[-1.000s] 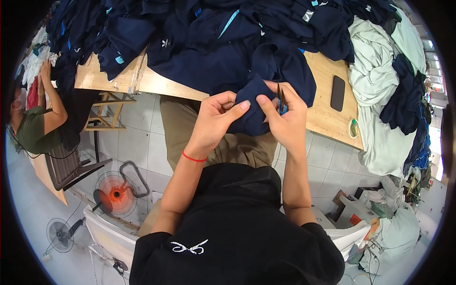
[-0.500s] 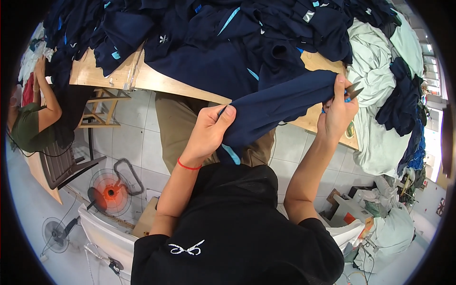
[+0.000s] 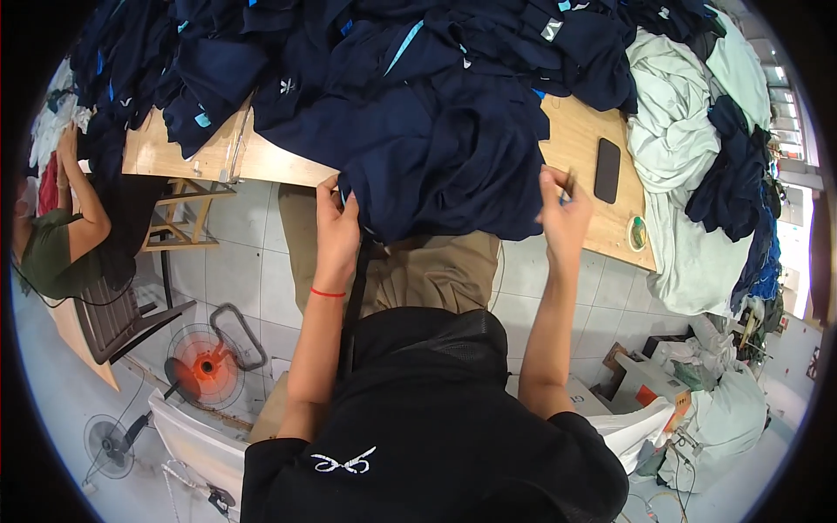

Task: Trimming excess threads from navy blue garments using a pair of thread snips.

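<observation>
Head view. The navy garment (image 3: 445, 161) lies bunched at the near edge of the counter (image 3: 575, 131), partly draped over it above the person's lap. Its far side runs against the navy pile (image 3: 305, 48), and the boundary between the two is hard to fix.

Handling, as judged: the cloth appears soft, limp and light to moderate in weight, with deep folds and no stiffness. It seems neither fragile nor notably slippery. Loose folds could hide an edge or catch a blade. The sound hold is at the side edges, pinched between thumb and fingers, with the cloth spread between both hands.

Left hand (image 3: 337, 218): thumb and fingers are closed on the garment's left edge. The forearm extends away from the body, wrist nearly straight, a red band (image 3: 328, 294) around it.

Right hand (image 3: 567, 213): fingers are curled around small scissors (image 3: 569, 185), which are blurred. The thumb points to the far side, just beside the garment's right edge; whether it also grips cloth cannot be told. The forearm is extended, elbow slightly bent.

A dark phone (image 3: 607, 170) lies to the right of this hand.
</observation>
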A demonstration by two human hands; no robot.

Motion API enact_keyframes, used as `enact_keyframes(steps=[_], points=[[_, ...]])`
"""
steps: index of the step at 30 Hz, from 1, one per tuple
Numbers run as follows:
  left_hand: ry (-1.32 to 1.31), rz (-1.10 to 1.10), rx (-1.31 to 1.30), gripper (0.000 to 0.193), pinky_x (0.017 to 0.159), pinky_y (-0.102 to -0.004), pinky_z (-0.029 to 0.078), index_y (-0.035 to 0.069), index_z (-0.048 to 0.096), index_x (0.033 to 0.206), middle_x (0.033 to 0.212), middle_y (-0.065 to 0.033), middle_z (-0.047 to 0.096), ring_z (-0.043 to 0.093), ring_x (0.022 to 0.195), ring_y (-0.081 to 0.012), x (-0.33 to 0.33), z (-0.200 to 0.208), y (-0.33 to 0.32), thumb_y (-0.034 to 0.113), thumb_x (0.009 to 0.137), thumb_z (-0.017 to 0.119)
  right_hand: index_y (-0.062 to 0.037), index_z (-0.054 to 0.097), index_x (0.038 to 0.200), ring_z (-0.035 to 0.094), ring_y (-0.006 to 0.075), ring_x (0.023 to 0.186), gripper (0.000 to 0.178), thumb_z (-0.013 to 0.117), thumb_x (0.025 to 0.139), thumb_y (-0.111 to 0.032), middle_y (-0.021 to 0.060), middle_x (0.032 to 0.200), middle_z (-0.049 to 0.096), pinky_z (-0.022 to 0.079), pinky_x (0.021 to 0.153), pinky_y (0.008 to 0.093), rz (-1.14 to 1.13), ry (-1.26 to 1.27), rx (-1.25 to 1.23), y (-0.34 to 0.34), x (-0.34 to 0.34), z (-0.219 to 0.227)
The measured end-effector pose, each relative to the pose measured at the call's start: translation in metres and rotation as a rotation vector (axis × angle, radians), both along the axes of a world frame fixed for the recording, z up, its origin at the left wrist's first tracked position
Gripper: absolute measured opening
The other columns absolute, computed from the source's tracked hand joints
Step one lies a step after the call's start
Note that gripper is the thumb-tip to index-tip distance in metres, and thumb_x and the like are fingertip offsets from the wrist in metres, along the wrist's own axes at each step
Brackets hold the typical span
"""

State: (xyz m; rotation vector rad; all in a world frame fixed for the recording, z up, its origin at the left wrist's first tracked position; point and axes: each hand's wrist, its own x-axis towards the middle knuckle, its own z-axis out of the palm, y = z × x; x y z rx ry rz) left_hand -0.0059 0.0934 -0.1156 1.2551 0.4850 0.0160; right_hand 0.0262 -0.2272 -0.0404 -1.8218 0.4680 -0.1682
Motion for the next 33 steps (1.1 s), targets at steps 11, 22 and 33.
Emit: enact_keyframes(steps=[11,22,33], points=[[-0.393,-0.315,0.794,0.038,0.093,-0.0435,0.055,0.01,0.076,0.112,0.12,-0.0179,0.068,0.066,0.11,-0.0402,0.005,0.045,-0.033,0.0,0.076,0.08,0.0047,0.066,0.118,0.061,0.0115,0.061,0.028,0.077,0.098,-0.011,0.007,0.092,0.069,0.052,0.056,0.0267,-0.2,-0.076,-0.075,-0.007,0.01,-0.039],[-0.549,0.047,1.142,0.025,0.108,-0.0444,0.049,0.006,0.075,0.116,0.141,-0.0206,0.059,0.059,0.13,-0.041,0.084,0.093,0.019,0.003,0.092,0.072,0.0064,0.069,0.111,0.06,0.0123,0.068,0.016,0.067,0.095,0.007,0.0102,0.108,0.068,0.049,0.063,0.027,0.166,-0.432,-0.433,-0.02,-0.032,0.04],[-0.362,-0.1,0.644,0.032,0.095,-0.0378,0.054,0.001,0.07,0.125,0.127,-0.0162,0.068,0.068,0.112,-0.0314,0.041,0.026,-0.031,0.006,0.094,0.075,0.0088,0.074,0.112,0.072,0.0162,0.076,0.018,0.071,0.101,-0.005,0.01,0.098,0.074,0.056,0.073,0.0306,0.001,0.031,-0.033,-0.023,-0.054,-0.039]])
